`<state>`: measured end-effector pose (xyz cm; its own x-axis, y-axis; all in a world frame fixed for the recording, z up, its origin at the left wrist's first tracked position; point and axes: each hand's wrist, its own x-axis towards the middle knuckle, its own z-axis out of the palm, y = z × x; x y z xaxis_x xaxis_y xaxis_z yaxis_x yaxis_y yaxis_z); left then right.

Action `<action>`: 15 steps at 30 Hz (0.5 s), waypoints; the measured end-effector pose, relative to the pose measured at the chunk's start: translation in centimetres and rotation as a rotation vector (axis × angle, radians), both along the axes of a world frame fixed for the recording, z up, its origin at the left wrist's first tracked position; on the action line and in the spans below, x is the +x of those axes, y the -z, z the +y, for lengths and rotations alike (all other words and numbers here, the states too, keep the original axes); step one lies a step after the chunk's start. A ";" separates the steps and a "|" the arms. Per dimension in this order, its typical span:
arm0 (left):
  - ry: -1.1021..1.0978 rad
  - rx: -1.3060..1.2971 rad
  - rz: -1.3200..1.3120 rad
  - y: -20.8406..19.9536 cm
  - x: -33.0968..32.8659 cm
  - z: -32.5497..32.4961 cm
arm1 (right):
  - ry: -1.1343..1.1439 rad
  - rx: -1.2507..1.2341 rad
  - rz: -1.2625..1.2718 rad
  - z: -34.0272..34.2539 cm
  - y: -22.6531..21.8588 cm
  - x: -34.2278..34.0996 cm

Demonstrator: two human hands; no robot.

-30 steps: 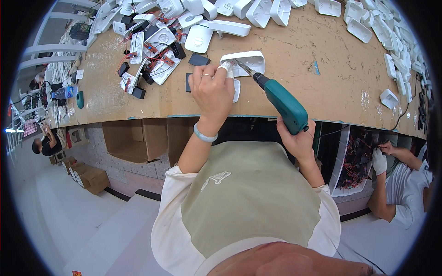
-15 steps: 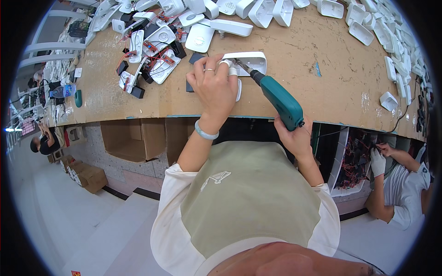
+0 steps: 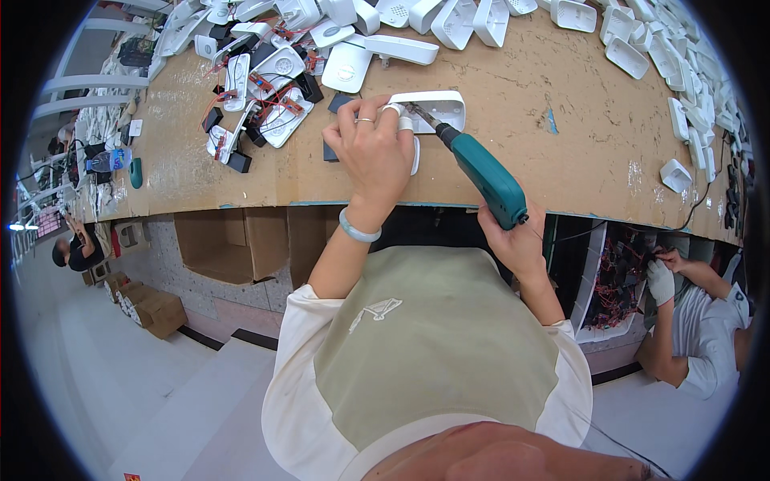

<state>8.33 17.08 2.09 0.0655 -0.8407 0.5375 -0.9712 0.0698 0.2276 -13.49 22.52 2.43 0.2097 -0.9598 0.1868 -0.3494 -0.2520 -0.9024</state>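
Note:
My right hand (image 3: 513, 240) is closed around the rear of a green electric screwdriver (image 3: 489, 176). The tool slants up and to the left, its bit reaching inside an open white plastic housing (image 3: 446, 107) on the table. My left hand (image 3: 374, 152) presses down on the housing's left end, fingers bent over it, with white covers on some fingertips. What lies under those fingers is hidden, and so is the tip of the bit. A second white part (image 3: 415, 156) and dark blocks (image 3: 330, 152) show beside the left hand.
White covers with red wires and black blocks (image 3: 277, 112) are piled at the left. More white housings (image 3: 628, 58) heap at the back and far right. A cable trails right from the screwdriver. At the right, a person (image 3: 698, 321) works over a bin of wired parts (image 3: 613, 280).
My hands and the housing stay almost in place; the screwdriver's body has shifted very slightly left. At the right, the other person's gloved hand has moved a little.

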 end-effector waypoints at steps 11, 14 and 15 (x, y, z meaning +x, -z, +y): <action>-0.007 0.011 -0.030 0.2 0.0 0.1 | 0.015 0.002 -0.002 0.2 -0.3 -0.1; 0.004 -0.001 0.005 0.3 0.0 0.1 | 0.007 0.003 -0.001 0.1 -0.1 0.0; 0.008 -0.005 0.006 0.4 0.0 0.1 | -0.002 0.003 0.007 0.0 0.0 0.0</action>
